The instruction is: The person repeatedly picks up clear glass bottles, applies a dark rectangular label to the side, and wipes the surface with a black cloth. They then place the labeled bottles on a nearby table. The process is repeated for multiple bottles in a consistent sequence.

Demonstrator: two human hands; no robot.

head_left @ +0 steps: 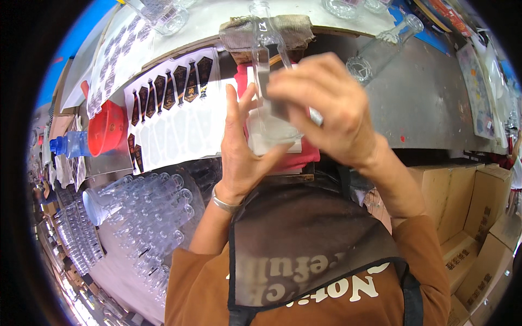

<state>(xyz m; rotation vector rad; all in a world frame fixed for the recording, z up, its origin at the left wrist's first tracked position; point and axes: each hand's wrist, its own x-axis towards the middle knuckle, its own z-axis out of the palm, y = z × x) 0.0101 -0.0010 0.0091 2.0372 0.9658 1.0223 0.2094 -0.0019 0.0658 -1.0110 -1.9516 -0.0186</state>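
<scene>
I have on a brown shirt [196, 277] with a dark apron [304, 233] over it. There is a shiny band [225, 201] on my left wrist. My left hand [237, 142] is spread out, with the fingers up along the left side of a clear glass bottle [262, 61] and the thumb by its bottom end. I can't tell if that hand is touching the glass. My right hand [334, 106] is bent over the bottle from the right. It is blurry, so I can't tell if it is pinching something. A dark patch [278, 110] shows right under its fingers, and I can't tell what it is.

The bottle lies right in front of me with its bottom end toward me. Its neck rests on a folded brown cloth [236, 32]. A red cloth [310, 155] pokes out under the bottom end.

Low on my left sits a big bunch of clear bottles [152, 209]. Low on my right are brown cardboard boxes [437, 193]. On the table [429, 103], left of the bottle, is a white sheet [174, 138] with dark stickers [190, 84] in a row. Past it are a red bowl [107, 129] and a blue plastic bottle [73, 145].

Farther off on the right, another glass bottle [380, 50] lies on its side. More glass [342, 6] is at the far edge.
</scene>
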